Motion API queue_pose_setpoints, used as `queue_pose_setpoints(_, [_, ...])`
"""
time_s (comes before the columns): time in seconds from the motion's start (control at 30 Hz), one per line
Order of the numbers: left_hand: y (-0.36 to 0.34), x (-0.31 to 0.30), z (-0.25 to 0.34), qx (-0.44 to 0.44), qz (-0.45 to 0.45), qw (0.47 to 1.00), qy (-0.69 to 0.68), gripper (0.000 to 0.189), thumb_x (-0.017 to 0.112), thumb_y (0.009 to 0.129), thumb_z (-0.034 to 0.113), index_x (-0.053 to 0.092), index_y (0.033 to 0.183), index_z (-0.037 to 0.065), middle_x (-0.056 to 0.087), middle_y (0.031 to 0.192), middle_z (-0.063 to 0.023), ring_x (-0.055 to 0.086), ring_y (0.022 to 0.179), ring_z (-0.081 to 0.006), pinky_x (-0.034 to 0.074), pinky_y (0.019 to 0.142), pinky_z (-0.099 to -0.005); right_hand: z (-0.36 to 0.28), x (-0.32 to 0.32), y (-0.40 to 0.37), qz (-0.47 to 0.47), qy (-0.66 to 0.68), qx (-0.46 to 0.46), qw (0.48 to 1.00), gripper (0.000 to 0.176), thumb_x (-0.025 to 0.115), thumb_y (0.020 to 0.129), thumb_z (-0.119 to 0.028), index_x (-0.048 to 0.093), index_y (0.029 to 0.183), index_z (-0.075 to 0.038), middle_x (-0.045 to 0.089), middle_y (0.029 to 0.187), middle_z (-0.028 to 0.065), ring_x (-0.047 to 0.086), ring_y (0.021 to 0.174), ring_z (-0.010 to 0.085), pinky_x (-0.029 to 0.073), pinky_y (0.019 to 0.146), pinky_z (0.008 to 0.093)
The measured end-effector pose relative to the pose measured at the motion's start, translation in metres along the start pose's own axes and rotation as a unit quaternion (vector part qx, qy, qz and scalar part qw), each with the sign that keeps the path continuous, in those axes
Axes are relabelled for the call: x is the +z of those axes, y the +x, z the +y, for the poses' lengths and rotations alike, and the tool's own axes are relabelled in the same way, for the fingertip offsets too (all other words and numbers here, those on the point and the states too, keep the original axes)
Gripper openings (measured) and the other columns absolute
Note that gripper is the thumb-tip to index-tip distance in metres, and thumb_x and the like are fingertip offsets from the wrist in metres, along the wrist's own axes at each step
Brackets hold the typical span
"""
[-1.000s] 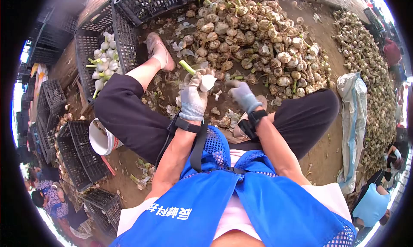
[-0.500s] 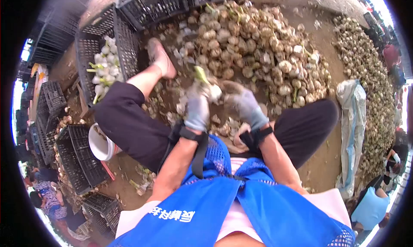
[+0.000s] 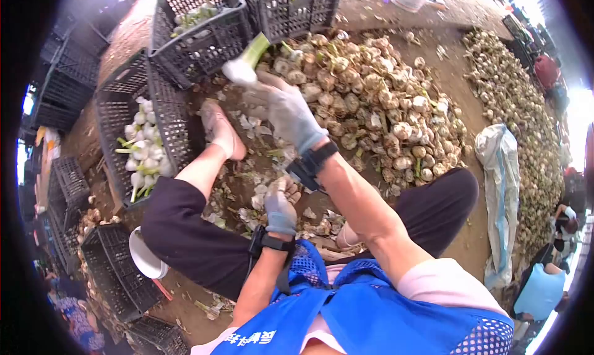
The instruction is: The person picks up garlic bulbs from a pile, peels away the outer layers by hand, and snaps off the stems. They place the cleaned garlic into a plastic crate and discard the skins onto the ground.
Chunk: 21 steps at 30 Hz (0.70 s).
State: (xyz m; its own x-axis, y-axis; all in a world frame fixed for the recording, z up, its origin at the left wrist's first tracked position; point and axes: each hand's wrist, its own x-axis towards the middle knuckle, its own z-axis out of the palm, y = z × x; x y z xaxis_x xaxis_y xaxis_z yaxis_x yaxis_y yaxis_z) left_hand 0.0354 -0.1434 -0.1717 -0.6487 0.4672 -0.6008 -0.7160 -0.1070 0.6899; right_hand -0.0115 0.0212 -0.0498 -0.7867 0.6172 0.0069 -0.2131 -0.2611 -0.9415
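Observation:
My right hand [image 3: 286,110], in a pale grey-cuffed glove, reaches forward and left past the front of the garlic pile [image 3: 371,89]. At its fingertips is a white, peeled-looking garlic bulb [image 3: 240,73] with a thick green stalk pointing up and right. My left hand [image 3: 281,205], gloved too, is low between my legs with its palm turned up. Its fingers are loosely bent and apart, and no item shows in them. Beneath it lie scattered garlic skins [image 3: 247,216]. Clean white garlic bulbs [image 3: 145,147] fill part of the black crate [image 3: 111,101] on the left.
Two more black crates [image 3: 198,51] [image 3: 300,11] stand ahead. A white bucket [image 3: 147,256] and an empty-looking crate [image 3: 117,271] are at my left. On the right lie a white sack [image 3: 498,200] and a long garlic heap [image 3: 520,132]. Another person [image 3: 541,290] sits at far right.
My hands have parted. The garlic bulb has gone from my left hand to my right, which has swung forward and left with it. My left hand has dropped nearer to me.

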Motion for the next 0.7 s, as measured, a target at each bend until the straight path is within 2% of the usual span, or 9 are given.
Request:
queue_pose_setpoints(0.03, [0.004,0.002,0.003,-0.038,0.025,0.999,-0.01,0.015,0.051,0.088,0.021,0.058,0.089,0.007,0.057,0.076,-0.0039,0.056,0.067,-0.0155,0.048,0.061,-0.03,-0.021,0.012,0.009,0.012,0.115,0.043,0.992,0.026,0.06,0.079,-0.01,0.06,0.104,-0.002,0.06,0.101,0.0117,0.061,0.084,0.0219,0.049,0.073,0.0285])
queue_pose_setpoints(0.1, [0.001,0.004,0.006,-0.027,0.03,0.999,0.011,0.016,0.051,0.089,0.021,0.058,0.091,0.007,0.058,0.077,-0.0034,0.057,0.068,-0.0156,0.048,0.061,-0.0295,0.014,-0.009,0.024,0.012,-0.255,-0.111,0.96,0.028,0.059,0.081,-0.012,0.06,0.107,-0.002,0.06,0.103,0.0122,0.06,0.088,0.0197,0.047,0.079,0.0272])
queue_pose_setpoints(0.17, [-0.004,0.003,0.001,-0.017,0.007,0.999,0.045,0.017,0.051,0.089,0.021,0.059,0.092,0.007,0.059,0.079,-0.0032,0.058,0.07,-0.0156,0.049,0.062,-0.0297,0.023,-0.045,0.016,0.099,-0.558,0.034,0.823,0.031,0.059,0.081,-0.019,0.058,0.108,-0.005,0.06,0.104,0.0103,0.056,0.097,0.021,0.045,0.085,0.0326])
queue_pose_setpoints(0.27, [-0.011,0.01,0.003,-0.031,-0.017,0.998,0.058,0.018,0.051,0.089,0.021,0.059,0.094,0.006,0.062,0.084,-0.0044,0.06,0.074,-0.0146,0.049,0.064,-0.0282,0.062,-0.119,0.008,0.242,-0.652,0.203,0.689,0.039,0.063,0.077,-0.033,0.058,0.106,-0.008,0.058,0.104,0.0148,0.054,0.101,0.029,0.045,0.085,0.0382])
queue_pose_setpoints(0.3, [-0.013,0.013,0.004,-0.057,-0.025,0.997,0.045,0.02,0.051,0.09,0.021,0.06,0.096,0.005,0.063,0.088,-0.0058,0.06,0.076,-0.0136,0.049,0.066,-0.0265,0.083,-0.143,0.009,0.267,-0.683,0.177,0.656,0.044,0.061,0.077,-0.039,0.054,0.107,-0.008,0.058,0.1,0.0123,0.058,0.093,0.028,0.048,0.077,0.0395])
queue_pose_setpoints(0.43, [-0.017,0.021,0.007,-0.06,-0.049,0.992,0.096,0.02,0.049,0.09,0.019,0.06,0.096,0.004,0.063,0.087,-0.0062,0.06,0.075,-0.0142,0.049,0.065,-0.0261,0.086,-0.156,0.045,0.264,-0.625,0.224,0.7,0.045,0.06,0.075,-0.037,0.055,0.107,-0.006,0.056,0.109,0.0138,0.056,0.101,0.0315,0.046,0.082,0.0402])
queue_pose_setpoints(0.57, [-0.02,0.021,0.015,-0.055,-0.03,0.99,0.123,0.023,0.043,0.092,0.02,0.058,0.1,0.004,0.061,0.091,-0.0059,0.061,0.079,-0.0178,0.048,0.065,-0.0282,0.089,-0.169,0.064,0.252,-0.591,0.226,0.732,0.032,0.058,0.074,-0.031,0.064,0.088,-0.003,0.062,0.096,0.0187,0.061,0.088,0.0314,0.047,0.078,0.0411])
queue_pose_setpoints(0.63, [-0.016,0.017,0.013,-0.044,-0.02,0.993,0.108,0.026,0.044,0.092,0.025,0.055,0.105,0.004,0.06,0.095,-0.0056,0.06,0.08,-0.0173,0.047,0.062,-0.0261,0.072,-0.163,0.04,0.227,-0.522,0.15,0.808,0.028,0.061,0.075,-0.027,0.065,0.08,0.0,0.065,0.078,0.0179,0.064,0.073,0.0291,0.05,0.068,0.0369])
queue_pose_setpoints(0.7, [-0.013,0.026,0.016,0.086,-0.06,0.992,0.065,0.034,0.046,0.092,0.031,0.051,0.114,0.005,0.058,0.099,-0.0041,0.059,0.083,-0.0151,0.045,0.061,-0.0232,0.04,-0.121,-0.016,0.161,-0.168,0.157,0.96,0.011,0.058,0.08,-0.005,0.066,0.084,0.002,0.064,0.07,0.0038,0.056,0.054,0.0081,0.042,0.047,0.02])
